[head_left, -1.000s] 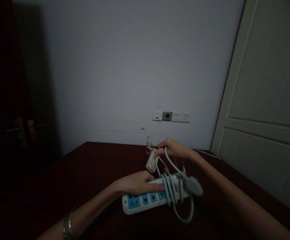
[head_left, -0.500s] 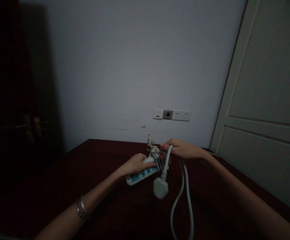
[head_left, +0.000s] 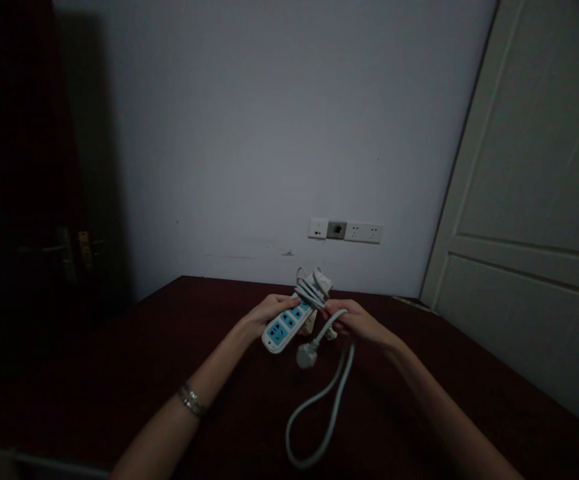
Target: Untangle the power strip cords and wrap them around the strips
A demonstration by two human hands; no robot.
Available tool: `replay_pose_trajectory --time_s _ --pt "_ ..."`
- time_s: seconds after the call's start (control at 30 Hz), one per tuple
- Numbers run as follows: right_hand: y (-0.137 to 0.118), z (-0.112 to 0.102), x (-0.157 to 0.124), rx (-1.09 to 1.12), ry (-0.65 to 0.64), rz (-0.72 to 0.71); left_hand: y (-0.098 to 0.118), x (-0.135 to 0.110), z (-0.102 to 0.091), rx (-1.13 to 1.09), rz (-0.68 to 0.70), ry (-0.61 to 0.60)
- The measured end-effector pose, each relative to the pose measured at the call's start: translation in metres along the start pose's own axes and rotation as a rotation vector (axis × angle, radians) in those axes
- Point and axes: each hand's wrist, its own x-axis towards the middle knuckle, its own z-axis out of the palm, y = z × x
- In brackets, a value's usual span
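My left hand grips a white power strip with blue sockets, which slants up and to the right above the table. Several turns of its grey-white cord wrap around the strip's far end. In my right hand, fingers closed, is a length of the same cord, close to the wound part. The cord's plug dangles below and to the left of that hand, and a long loop of cord hangs lower still. Behind the strip, partly hidden, sits a pale plug or adapter.
The dark red table reaches back to a pale wall. A row of wall sockets is set above its far edge. A light panelled door stands on the right; a dark door with a handle is at left.
The power strip has tilted more steeply, its wound end rising. My right hand has come lower, and the plug has swung up and left. The hanging loop has shifted left.
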Motion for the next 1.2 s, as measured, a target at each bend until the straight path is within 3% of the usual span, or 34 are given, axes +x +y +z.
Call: replay_pose_trajectory --time_s 0.27,0.5,0.63,0.77,0.97,1.2 --pt "0.052 0.021 0.018 0.409 0.122 -0.002 -0.014 0.003 0.008 -0.451 -0.104 -0.066" --pt "0.073 0.025 0.027 0.624 0.119 0.001 -0.034 0.002 0.016 -0.292 -0.064 0.066" --pt "0.079 0.024 0.026 0.616 0.13 0.014 -0.048 0.007 0.012 -0.277 0.012 0.074" --pt "0.084 0.017 0.018 0.471 0.113 0.095 -0.051 0.006 0.007 -0.299 -0.014 0.097" --pt "0.083 0.008 -0.001 0.357 -0.087 0.212 -0.031 -0.007 -0.004 -0.359 -0.052 0.218" --pt "0.073 -0.007 -0.016 0.387 -0.085 0.202 -0.017 -0.013 -0.026 -0.389 0.017 0.274"
